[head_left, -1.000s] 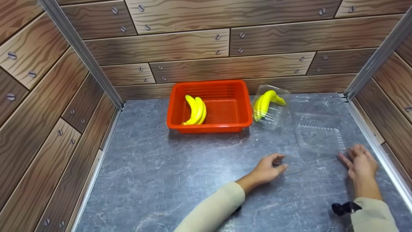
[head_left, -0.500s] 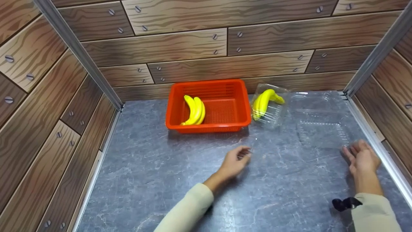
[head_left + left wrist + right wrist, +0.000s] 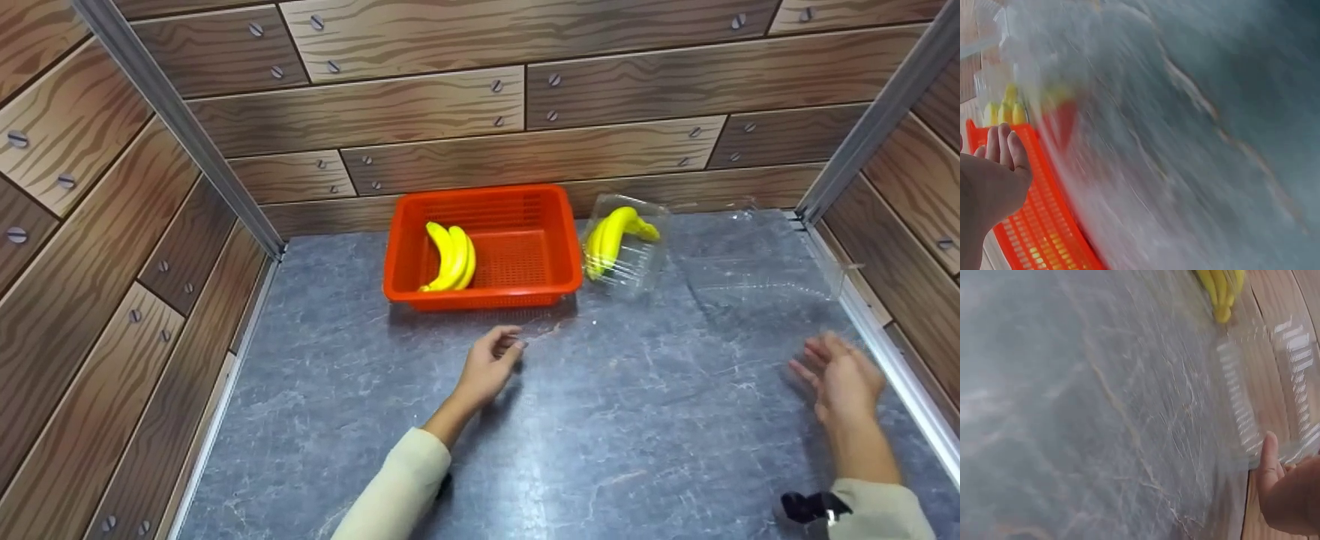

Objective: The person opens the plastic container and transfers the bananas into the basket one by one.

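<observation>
Clamshell [image 3: 772,287], clear plastic, at right rear of table [image 3: 337,375], just beyond right hand [image 3: 846,381]; that hand's relaxed, nothing gripped, contact unclear. Left hand [image 3: 486,366] loosely curled, empty, in front of red basket [image 3: 487,295] with banana bunch [image 3: 454,259] inside. Second bunch [image 3: 616,236] in another clear container [image 3: 636,276] just right of basket.
</observation>
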Demonstrator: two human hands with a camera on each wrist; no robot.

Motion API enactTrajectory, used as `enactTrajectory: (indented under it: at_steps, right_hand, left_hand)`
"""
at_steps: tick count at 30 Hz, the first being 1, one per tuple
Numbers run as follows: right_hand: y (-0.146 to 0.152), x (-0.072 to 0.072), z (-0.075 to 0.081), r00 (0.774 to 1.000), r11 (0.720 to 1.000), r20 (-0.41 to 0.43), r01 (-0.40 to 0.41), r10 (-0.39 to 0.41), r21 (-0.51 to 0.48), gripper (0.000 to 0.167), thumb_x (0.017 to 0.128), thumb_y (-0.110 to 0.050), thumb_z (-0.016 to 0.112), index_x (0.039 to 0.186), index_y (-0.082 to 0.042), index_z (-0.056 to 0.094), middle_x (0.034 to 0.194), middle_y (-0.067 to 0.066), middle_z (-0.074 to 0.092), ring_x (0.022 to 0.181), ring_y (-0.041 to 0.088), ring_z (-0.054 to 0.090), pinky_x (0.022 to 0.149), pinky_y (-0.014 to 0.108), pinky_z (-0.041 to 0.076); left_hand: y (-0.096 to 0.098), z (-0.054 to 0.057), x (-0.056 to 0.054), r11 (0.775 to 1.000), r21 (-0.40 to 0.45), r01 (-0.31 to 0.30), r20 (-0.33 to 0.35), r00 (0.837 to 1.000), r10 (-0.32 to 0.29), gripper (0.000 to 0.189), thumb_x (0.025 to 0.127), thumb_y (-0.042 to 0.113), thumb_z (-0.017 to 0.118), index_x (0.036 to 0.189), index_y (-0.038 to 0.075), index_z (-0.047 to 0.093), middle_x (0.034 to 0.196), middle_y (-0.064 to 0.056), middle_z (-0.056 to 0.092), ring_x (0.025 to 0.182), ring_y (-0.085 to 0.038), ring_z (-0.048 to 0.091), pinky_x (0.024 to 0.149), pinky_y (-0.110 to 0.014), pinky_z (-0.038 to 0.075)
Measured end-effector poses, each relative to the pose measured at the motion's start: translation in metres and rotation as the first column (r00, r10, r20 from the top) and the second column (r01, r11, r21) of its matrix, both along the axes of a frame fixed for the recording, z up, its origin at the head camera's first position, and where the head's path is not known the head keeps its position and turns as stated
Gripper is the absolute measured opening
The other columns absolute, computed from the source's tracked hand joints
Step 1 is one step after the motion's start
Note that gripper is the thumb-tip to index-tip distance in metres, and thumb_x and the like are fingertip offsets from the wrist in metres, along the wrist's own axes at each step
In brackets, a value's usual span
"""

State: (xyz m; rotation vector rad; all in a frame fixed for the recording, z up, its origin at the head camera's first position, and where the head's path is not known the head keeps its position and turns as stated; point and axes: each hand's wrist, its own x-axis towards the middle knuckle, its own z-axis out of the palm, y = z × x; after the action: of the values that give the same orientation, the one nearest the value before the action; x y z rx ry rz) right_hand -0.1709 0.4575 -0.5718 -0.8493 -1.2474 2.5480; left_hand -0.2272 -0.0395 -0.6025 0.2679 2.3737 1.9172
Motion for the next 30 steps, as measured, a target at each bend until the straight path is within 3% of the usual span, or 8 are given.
enactTrajectory:
  at_steps: [4, 8, 14, 18, 20, 24, 26, 30]
  right_hand:
    - [-0.019, 0.005, -0.003, 0.975, 0.968, -0.055, -0.206, 0.216, 0.142, 0.015, 0.109, -0.02, 0.061, 0.099, -0.019, 0.072, 0.088, -0.002, 0.081, 0.082, 0.008, 0.076, 0.074, 0.027, 0.066]
    - [-0.043, 0.003, -0.006, 0.942, 0.912, -0.043, -0.308, 0.332, 0.272, 0.017, 0.111, -0.019, 0.058, 0.101, -0.024, 0.071, 0.09, -0.007, 0.081, 0.086, 0.003, 0.076, 0.076, 0.024, 0.065]
    - [-0.085, -0.011, -0.006, 0.925, 0.803, 0.107, -0.37, 0.365, 0.467, 0.012, 0.111, -0.027, 0.059, 0.117, -0.02, 0.067, 0.089, -0.022, 0.077, 0.089, -0.007, 0.072, 0.079, 0.021, 0.064]
    - [-0.109, -0.025, -0.007, 0.912, 0.705, 0.215, -0.408, 0.35, 0.58, 0.049, 0.111, -0.026, 0.057, 0.151, 0.001, 0.049, 0.092, -0.03, 0.068, 0.09, -0.013, 0.067, 0.082, 0.022, 0.064]
    - [-0.119, -0.031, -0.006, 0.9, 0.663, 0.255, -0.433, 0.353, 0.611, 0.062, 0.112, -0.027, 0.054, 0.162, 0.005, 0.035, 0.11, -0.014, 0.073, 0.099, -0.007, 0.067, 0.085, 0.023, 0.064]
    - [-0.137, -0.049, -0.005, 0.89, 0.649, 0.266, -0.452, 0.369, 0.612, 0.075, 0.112, -0.034, 0.051, 0.17, -0.001, 0.018, 0.16, 0.028, 0.049, 0.141, 0.032, 0.059, 0.094, 0.025, 0.063]
    - [-0.147, -0.06, -0.005, 0.901, 0.671, 0.254, -0.431, 0.351, 0.603, 0.082, 0.111, -0.039, 0.052, 0.172, -0.005, 0.01, 0.172, 0.031, 0.03, 0.155, 0.044, 0.041, 0.103, 0.031, 0.061]
    - [-0.173, -0.083, -0.005, 0.947, 0.725, 0.236, -0.32, 0.219, 0.61, 0.091, 0.108, -0.047, 0.056, 0.172, -0.007, 0.007, 0.172, 0.029, 0.03, 0.156, 0.045, 0.04, 0.122, 0.047, 0.047]
  left_hand:
    - [-0.01, -0.001, 0.0, 1.0, -0.011, -0.019, 0.009, 1.0, 0.019, 0.034, 0.105, 0.014, 0.066, 0.134, -0.004, 0.066, 0.116, -0.023, 0.077, 0.102, -0.036, 0.073, 0.087, -0.031, 0.061]
    - [-0.012, -0.001, 0.002, 0.999, 0.039, -0.036, 0.06, 0.998, 0.034, 0.034, 0.105, 0.012, 0.064, 0.135, -0.004, 0.065, 0.118, -0.026, 0.076, 0.105, -0.043, 0.073, 0.08, -0.036, 0.062]
    - [-0.008, 0.002, 0.005, 0.996, 0.078, -0.049, 0.112, 0.993, 0.04, 0.034, 0.106, 0.011, 0.059, 0.137, -0.003, 0.064, 0.119, -0.023, 0.078, 0.109, -0.041, 0.073, 0.075, -0.042, 0.061]
    - [-0.005, 0.0, 0.006, 0.996, 0.079, -0.044, 0.117, 0.993, 0.035, 0.035, 0.105, 0.011, 0.06, 0.136, -0.004, 0.064, 0.119, -0.024, 0.078, 0.11, -0.044, 0.073, 0.075, -0.045, 0.062]
    - [-0.004, -0.002, 0.007, 0.996, 0.081, -0.046, 0.117, 0.993, 0.036, 0.034, 0.105, 0.01, 0.06, 0.136, -0.005, 0.064, 0.119, -0.025, 0.078, 0.109, -0.044, 0.073, 0.075, -0.044, 0.062]
    - [-0.002, -0.005, 0.006, 0.994, 0.094, -0.065, 0.115, 0.992, 0.054, 0.033, 0.105, 0.009, 0.06, 0.134, -0.006, 0.064, 0.118, -0.027, 0.077, 0.104, -0.041, 0.073, 0.075, -0.041, 0.062]
    - [0.0, -0.006, 0.005, 0.993, 0.098, -0.072, 0.117, 0.991, 0.061, 0.033, 0.105, 0.009, 0.061, 0.134, -0.005, 0.065, 0.118, -0.027, 0.077, 0.101, -0.038, 0.074, 0.075, -0.042, 0.062]
    - [0.004, -0.007, 0.005, 0.993, 0.094, -0.077, 0.116, 0.991, 0.066, 0.033, 0.105, 0.009, 0.061, 0.134, -0.005, 0.065, 0.117, -0.027, 0.077, 0.1, -0.039, 0.074, 0.076, -0.045, 0.063]
